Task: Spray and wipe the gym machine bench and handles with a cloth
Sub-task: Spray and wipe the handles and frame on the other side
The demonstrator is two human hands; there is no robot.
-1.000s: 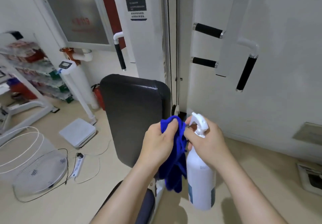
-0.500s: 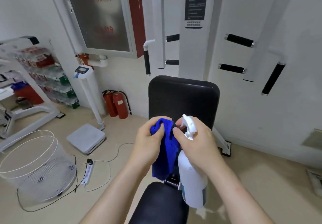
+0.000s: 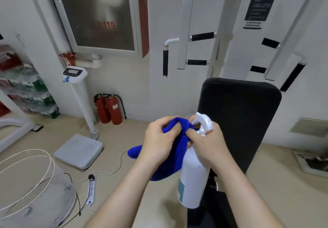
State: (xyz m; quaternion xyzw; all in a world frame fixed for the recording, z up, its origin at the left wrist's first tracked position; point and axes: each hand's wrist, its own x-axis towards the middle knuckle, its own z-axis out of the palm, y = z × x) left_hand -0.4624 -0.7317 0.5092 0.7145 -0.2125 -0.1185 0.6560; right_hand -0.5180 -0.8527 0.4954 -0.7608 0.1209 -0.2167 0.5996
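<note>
The left hand (image 3: 159, 142) has its fingers curled over the top of the blue cloth (image 3: 174, 158), bunching it, just as it did half a second ago. The right hand (image 3: 207, 144) grips the neck of the white spray bottle (image 3: 192, 179) under its trigger head, as before, and its forefinger reaches across to touch the cloth's upper fold. The two hands sit close together at chest height, knuckles almost meeting. The cloth has changed shape: earlier it hung straight down between the hands, and now a corner flares out to the left below the left wrist, while the rest drapes against the bottle's side. The bottle hangs nearly upright with its base above the black seat pad (image 3: 213, 210). The view has swung since then. The black backrest pad (image 3: 239, 117), which stood centred behind the hands, now lies to the right of them and partly behind the right hand. The machine's black handles (image 3: 202, 36) on the white frame sit above and behind it, untouched. On the floor to the left, the weighing scale (image 3: 78, 150), two red fire extinguishers (image 3: 110, 108), a power strip (image 3: 92, 190) and a wire fan guard (image 3: 26, 183) all appear nearer the middle of the frame than before.
</note>
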